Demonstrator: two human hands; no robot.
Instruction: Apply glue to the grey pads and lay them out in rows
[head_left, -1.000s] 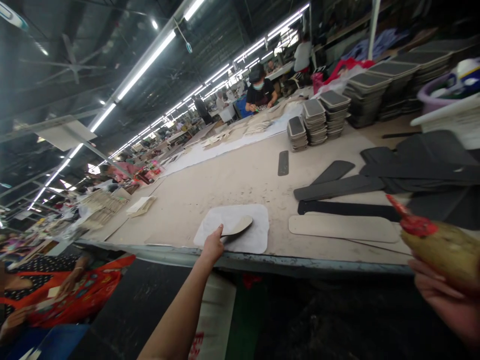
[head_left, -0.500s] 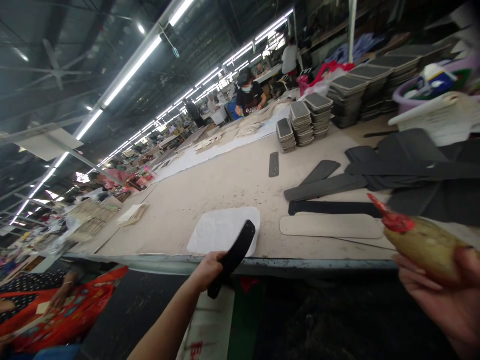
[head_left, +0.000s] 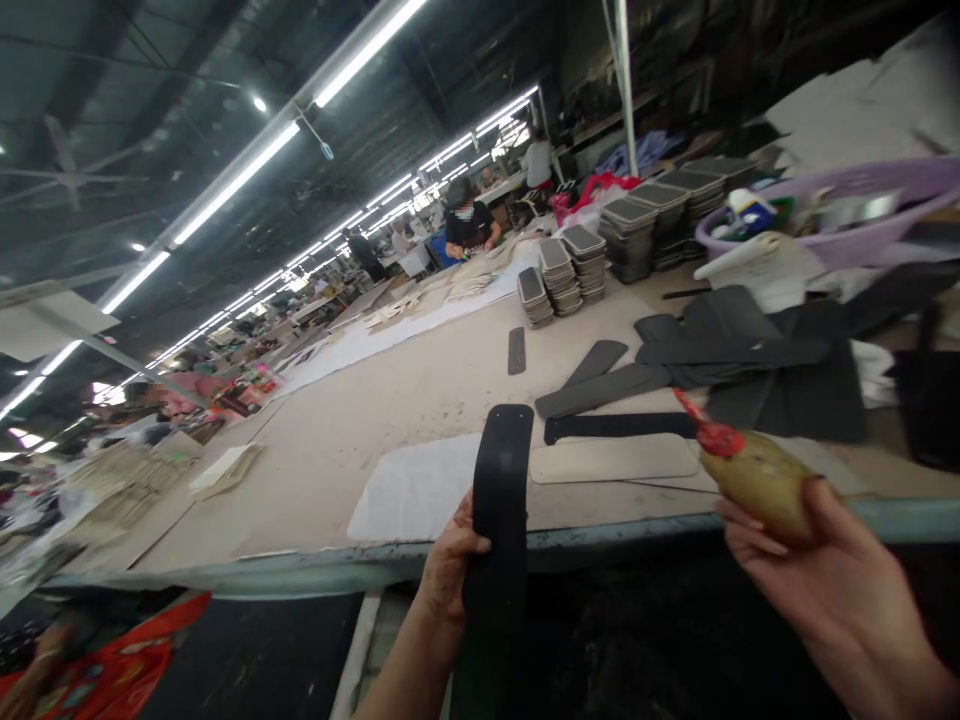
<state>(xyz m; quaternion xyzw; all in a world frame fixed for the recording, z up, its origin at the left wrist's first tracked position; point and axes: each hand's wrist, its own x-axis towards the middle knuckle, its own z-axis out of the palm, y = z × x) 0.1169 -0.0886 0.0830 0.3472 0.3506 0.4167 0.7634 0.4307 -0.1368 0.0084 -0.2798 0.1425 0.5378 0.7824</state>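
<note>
My left hand (head_left: 450, 560) grips a black strip (head_left: 502, 480) with rounded corners and small holes at its top end. The strip stands nearly upright at the table's front edge, its broad face towards me. In my right hand (head_left: 832, 570) is a yellowish squeeze bottle (head_left: 765, 480) with a red tip, held sideways and pointing up to the left. A white sheet (head_left: 412, 490) lies on the table just behind my left hand. Between the hands, flat on the table, are a beige strip (head_left: 615, 458) and a black strip (head_left: 622, 428) behind it.
Dark grey pieces (head_left: 735, 340) lie overlapped at the right, below a purple basin (head_left: 847, 230). Stacks of grey-topped pieces (head_left: 562, 270) stand farther back. A co-worker (head_left: 471, 225) works at the far end. Another person's arm (head_left: 37, 660) shows at lower left.
My left hand has turned the black strip from a slant to upright, showing its broad face. The view has swung right; the bottle is now nearer the middle, still in my right hand.
</note>
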